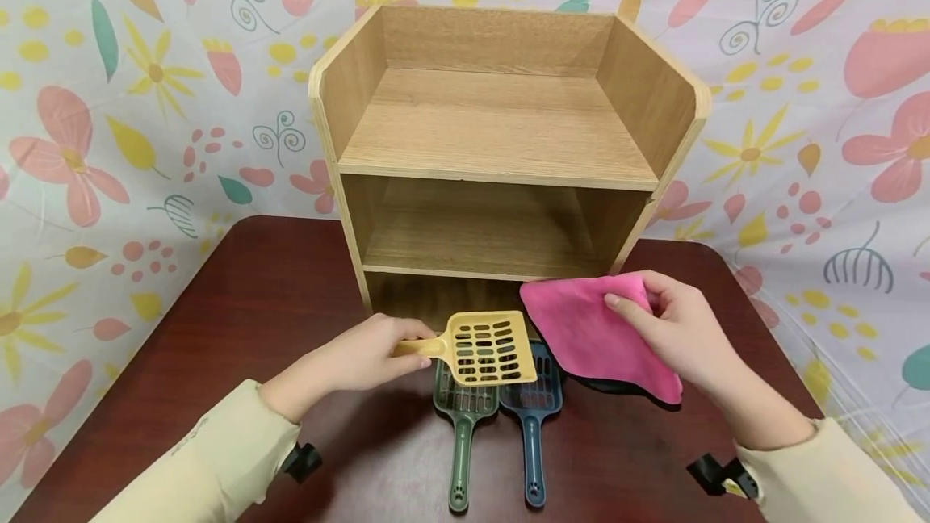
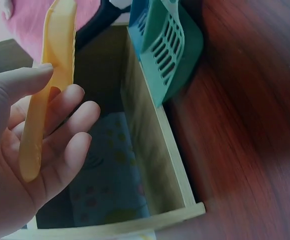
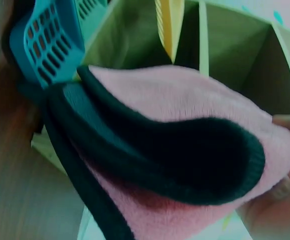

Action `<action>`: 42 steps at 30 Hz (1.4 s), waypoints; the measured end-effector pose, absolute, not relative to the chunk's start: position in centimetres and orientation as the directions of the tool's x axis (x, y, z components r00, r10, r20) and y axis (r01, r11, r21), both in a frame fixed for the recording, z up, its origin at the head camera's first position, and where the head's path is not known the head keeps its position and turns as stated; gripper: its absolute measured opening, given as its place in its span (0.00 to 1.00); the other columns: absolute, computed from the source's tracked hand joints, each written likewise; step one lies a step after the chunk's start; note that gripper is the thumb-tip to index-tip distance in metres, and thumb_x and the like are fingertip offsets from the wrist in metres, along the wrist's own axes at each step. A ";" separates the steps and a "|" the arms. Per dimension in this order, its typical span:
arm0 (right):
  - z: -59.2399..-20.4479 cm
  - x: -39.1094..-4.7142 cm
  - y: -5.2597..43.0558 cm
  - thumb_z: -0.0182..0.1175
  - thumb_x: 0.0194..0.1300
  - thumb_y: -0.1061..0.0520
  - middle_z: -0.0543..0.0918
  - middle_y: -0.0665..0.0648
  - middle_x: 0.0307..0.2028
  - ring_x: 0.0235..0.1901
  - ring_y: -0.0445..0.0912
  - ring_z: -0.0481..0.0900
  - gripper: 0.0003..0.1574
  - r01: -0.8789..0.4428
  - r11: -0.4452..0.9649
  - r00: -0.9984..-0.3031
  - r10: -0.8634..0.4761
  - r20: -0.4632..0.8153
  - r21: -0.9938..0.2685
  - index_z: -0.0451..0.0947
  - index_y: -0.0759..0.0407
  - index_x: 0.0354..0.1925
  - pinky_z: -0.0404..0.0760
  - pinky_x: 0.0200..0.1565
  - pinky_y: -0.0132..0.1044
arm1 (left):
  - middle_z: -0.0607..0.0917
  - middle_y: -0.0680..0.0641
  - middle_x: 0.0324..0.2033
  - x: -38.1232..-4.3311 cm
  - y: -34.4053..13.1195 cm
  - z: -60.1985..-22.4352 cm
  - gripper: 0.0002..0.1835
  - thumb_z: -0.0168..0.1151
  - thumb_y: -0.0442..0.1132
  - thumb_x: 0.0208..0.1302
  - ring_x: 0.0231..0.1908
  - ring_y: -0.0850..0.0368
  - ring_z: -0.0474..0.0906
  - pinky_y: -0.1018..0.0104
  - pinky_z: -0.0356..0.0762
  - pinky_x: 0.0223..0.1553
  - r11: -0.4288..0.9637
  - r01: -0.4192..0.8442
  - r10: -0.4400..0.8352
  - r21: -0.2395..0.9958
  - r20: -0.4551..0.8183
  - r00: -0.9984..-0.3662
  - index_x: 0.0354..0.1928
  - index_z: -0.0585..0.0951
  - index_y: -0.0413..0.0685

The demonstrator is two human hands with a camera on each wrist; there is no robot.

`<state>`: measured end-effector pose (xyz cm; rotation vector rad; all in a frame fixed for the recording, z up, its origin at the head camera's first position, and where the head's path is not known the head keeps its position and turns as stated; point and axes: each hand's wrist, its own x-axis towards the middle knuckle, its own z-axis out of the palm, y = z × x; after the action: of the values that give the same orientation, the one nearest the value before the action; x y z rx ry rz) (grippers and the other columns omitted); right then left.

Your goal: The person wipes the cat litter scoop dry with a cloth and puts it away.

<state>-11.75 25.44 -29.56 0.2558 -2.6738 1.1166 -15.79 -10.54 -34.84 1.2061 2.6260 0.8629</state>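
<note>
My left hand (image 1: 366, 355) grips a yellow slotted litter scoop (image 1: 490, 349) by its handle, the scoop's head pointing right. In the left wrist view, the thumb and fingers close around the yellow handle (image 2: 34, 135). My right hand (image 1: 676, 329) pinches a folded pink cloth (image 1: 581, 325) at its upper right, and the rest hangs down. The right wrist view shows the cloth's dark edging (image 3: 160, 135). Below the yellow scoop lie a green litter scoop (image 1: 462, 442) and a blue litter scoop (image 1: 534, 442), side by side, heads partly covered.
A wooden shelf unit (image 1: 501, 119) with an open top tray and compartments below stands at the back of the dark red table (image 1: 291, 297). Its lowest compartment (image 1: 429, 297) is partly hidden by the scoop and cloth. A floral sheet (image 1: 160, 160) hangs behind.
</note>
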 end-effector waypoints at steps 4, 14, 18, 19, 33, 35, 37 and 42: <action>-30.2 -11.4 23.8 0.64 0.61 0.51 0.74 0.49 0.16 0.14 0.37 0.68 0.08 -0.267 0.763 -0.924 -0.028 0.382 -0.588 0.79 0.53 0.36 0.67 0.18 0.29 | 0.84 0.58 0.34 -15.8 -9.9 -34.8 0.11 0.63 0.41 0.62 0.30 0.69 0.72 0.73 0.73 0.38 0.492 0.674 0.745 0.551 0.134 -0.654 0.45 0.82 0.50; -31.8 -10.4 20.7 0.69 0.55 0.58 0.63 0.45 0.14 0.14 0.33 0.59 0.09 -0.398 0.746 -0.842 -0.065 0.536 -0.533 0.76 0.52 0.30 0.60 0.16 0.25 | 0.84 0.56 0.34 -15.7 -9.0 -34.5 0.11 0.63 0.41 0.62 0.31 0.68 0.73 0.73 0.74 0.38 0.478 0.677 0.752 0.559 0.137 -0.644 0.45 0.82 0.49; -32.6 -9.9 19.8 0.70 0.53 0.60 0.62 0.43 0.14 0.15 0.32 0.59 0.10 -0.448 0.715 -0.833 -0.116 0.540 -0.537 0.78 0.51 0.32 0.60 0.16 0.24 | 0.84 0.57 0.34 -15.6 -8.9 -34.5 0.10 0.63 0.41 0.61 0.30 0.68 0.73 0.73 0.74 0.38 0.483 0.683 0.748 0.548 0.147 -0.647 0.45 0.82 0.49; -32.9 -9.8 19.6 0.69 0.53 0.60 0.64 0.42 0.14 0.14 0.32 0.60 0.10 -0.458 0.704 -0.835 -0.131 0.534 -0.543 0.78 0.51 0.32 0.61 0.16 0.24 | 0.84 0.57 0.34 -15.7 -8.8 -34.6 0.10 0.63 0.41 0.61 0.30 0.68 0.73 0.73 0.74 0.38 0.485 0.685 0.747 0.544 0.149 -0.647 0.45 0.82 0.49; -35.4 -9.5 18.7 0.71 0.52 0.55 0.79 0.57 0.56 0.58 0.51 0.71 0.18 -0.475 0.686 -0.859 -0.224 0.461 -0.551 0.83 0.56 0.43 0.69 0.56 0.29 | 0.83 0.58 0.29 -15.8 -8.5 -35.5 0.10 0.63 0.41 0.62 0.25 0.68 0.69 0.73 0.71 0.32 0.502 0.699 0.715 0.510 0.210 -0.667 0.45 0.80 0.48; -35.7 -9.7 18.7 0.70 0.52 0.54 0.73 0.61 0.61 0.61 0.56 0.65 0.17 -0.442 0.680 -0.881 -0.206 0.426 -0.586 0.82 0.56 0.42 0.67 0.58 0.43 | 0.82 0.58 0.29 -15.8 -8.4 -35.7 0.11 0.63 0.42 0.62 0.26 0.67 0.70 0.72 0.71 0.32 0.508 0.699 0.710 0.504 0.215 -0.671 0.45 0.80 0.49; -36.1 -10.0 18.8 0.71 0.52 0.54 0.66 0.65 0.64 0.64 0.60 0.60 0.21 -0.397 0.659 -0.908 -0.181 0.377 -0.639 0.79 0.59 0.44 0.66 0.58 0.52 | 0.81 0.59 0.28 -15.7 -8.2 -36.0 0.12 0.63 0.42 0.62 0.26 0.67 0.70 0.72 0.72 0.33 0.514 0.702 0.706 0.492 0.221 -0.672 0.46 0.80 0.50; -36.7 -10.6 19.2 0.72 0.51 0.52 0.60 0.66 0.65 0.61 0.56 0.66 0.52 -0.210 0.563 -0.978 -0.111 0.178 -0.799 0.55 0.62 0.65 0.70 0.58 0.43 | 0.81 0.58 0.28 -15.6 -8.0 -36.3 0.13 0.62 0.44 0.62 0.26 0.66 0.70 0.71 0.71 0.32 0.515 0.728 0.704 0.452 0.262 -0.660 0.48 0.79 0.51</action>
<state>-10.64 19.15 -36.68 0.2761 -2.6810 1.3925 -15.56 -7.95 -36.26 1.3120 2.7731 0.8620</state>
